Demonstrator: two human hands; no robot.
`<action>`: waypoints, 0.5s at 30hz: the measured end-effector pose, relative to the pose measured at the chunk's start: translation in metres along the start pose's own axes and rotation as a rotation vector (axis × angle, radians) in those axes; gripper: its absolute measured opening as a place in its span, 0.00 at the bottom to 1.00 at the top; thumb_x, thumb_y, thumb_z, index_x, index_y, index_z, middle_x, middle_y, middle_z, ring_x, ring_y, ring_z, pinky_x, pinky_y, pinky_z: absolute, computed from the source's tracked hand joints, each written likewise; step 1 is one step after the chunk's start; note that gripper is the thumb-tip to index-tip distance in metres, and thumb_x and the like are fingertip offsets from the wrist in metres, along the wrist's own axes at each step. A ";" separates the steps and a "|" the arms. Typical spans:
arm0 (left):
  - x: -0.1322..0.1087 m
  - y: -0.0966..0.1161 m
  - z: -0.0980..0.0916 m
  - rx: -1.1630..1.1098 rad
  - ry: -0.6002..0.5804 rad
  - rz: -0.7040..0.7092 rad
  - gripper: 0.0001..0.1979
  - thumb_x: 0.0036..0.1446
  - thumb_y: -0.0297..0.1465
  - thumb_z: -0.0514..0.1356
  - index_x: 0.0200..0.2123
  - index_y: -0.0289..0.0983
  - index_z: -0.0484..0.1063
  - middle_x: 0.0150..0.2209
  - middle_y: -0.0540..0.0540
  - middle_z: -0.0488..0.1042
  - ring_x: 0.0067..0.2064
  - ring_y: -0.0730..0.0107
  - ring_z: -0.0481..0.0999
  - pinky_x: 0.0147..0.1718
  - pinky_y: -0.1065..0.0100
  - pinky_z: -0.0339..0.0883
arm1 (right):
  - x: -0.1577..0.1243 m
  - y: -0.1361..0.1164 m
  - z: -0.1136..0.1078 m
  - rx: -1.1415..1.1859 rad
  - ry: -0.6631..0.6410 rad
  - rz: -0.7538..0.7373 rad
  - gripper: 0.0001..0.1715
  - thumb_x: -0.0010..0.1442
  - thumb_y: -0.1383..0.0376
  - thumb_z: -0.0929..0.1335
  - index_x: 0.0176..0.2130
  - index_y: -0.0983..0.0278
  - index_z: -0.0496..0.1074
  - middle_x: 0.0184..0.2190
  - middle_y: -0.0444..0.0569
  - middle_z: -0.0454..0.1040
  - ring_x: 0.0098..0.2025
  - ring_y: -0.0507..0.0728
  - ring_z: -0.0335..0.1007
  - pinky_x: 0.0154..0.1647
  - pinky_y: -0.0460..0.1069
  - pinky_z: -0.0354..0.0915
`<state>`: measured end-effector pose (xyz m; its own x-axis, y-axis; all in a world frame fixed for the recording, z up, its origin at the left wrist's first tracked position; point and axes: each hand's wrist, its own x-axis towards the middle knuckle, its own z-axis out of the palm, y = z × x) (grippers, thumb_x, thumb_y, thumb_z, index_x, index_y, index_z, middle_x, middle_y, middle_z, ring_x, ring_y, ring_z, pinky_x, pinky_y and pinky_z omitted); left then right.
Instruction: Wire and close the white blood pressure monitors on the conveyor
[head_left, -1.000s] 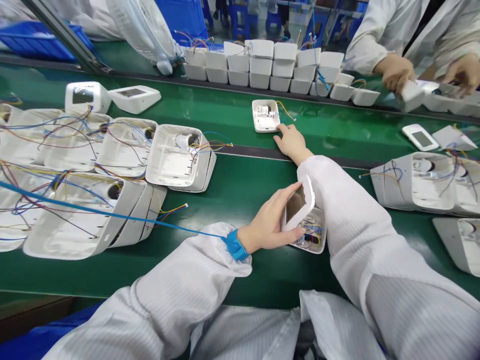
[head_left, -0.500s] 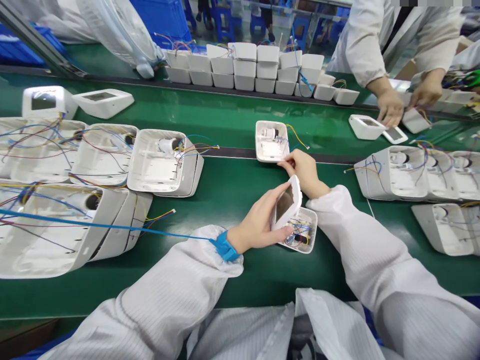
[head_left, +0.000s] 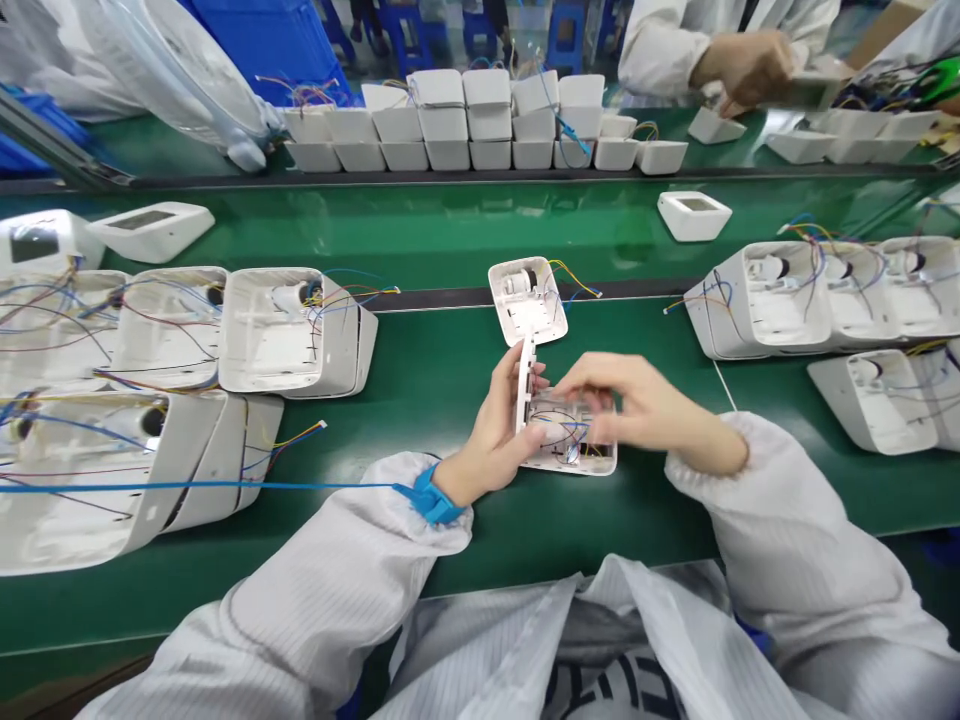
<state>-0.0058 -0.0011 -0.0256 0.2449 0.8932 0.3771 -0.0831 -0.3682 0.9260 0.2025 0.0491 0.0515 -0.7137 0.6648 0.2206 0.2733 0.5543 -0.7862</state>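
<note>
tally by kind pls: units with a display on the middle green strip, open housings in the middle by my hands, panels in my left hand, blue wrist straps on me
Display units: 3
Open housings: 2
Panel in your left hand: 1
Blue wrist strap: 1
Total: 7

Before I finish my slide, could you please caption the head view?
Left hand holds a white plastic panel upright; right hand over a wired white plastic housing.
</note>
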 end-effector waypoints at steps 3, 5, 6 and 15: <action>-0.002 0.001 0.001 0.006 -0.020 0.010 0.39 0.61 0.51 0.57 0.68 0.41 0.47 0.62 0.35 0.59 0.57 0.51 0.67 0.58 0.46 0.63 | -0.003 -0.018 0.010 -0.012 -0.124 -0.036 0.14 0.58 0.55 0.74 0.37 0.63 0.77 0.36 0.48 0.71 0.36 0.53 0.67 0.35 0.47 0.65; -0.001 0.002 0.000 0.006 -0.025 0.019 0.39 0.61 0.51 0.56 0.68 0.41 0.48 0.61 0.35 0.60 0.57 0.51 0.67 0.58 0.47 0.63 | -0.004 -0.018 0.012 0.014 -0.105 -0.003 0.10 0.63 0.60 0.71 0.32 0.64 0.77 0.35 0.47 0.70 0.35 0.51 0.67 0.34 0.46 0.64; 0.000 0.003 0.000 0.007 -0.030 0.018 0.39 0.61 0.51 0.57 0.68 0.42 0.48 0.61 0.36 0.60 0.57 0.52 0.67 0.58 0.47 0.63 | -0.004 -0.015 0.011 0.038 -0.103 0.019 0.10 0.64 0.61 0.71 0.32 0.63 0.78 0.35 0.47 0.70 0.34 0.51 0.67 0.33 0.46 0.64; 0.002 0.008 -0.001 0.019 -0.048 -0.013 0.40 0.58 0.52 0.60 0.67 0.43 0.50 0.60 0.36 0.61 0.57 0.52 0.68 0.57 0.48 0.66 | -0.006 0.000 0.005 -0.125 -0.064 0.011 0.10 0.64 0.70 0.69 0.41 0.60 0.80 0.33 0.45 0.76 0.34 0.51 0.73 0.35 0.46 0.67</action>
<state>-0.0065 -0.0017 -0.0173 0.2914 0.8848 0.3637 -0.0612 -0.3621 0.9301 0.2039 0.0428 0.0476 -0.7485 0.6405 0.1718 0.3569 0.6074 -0.7097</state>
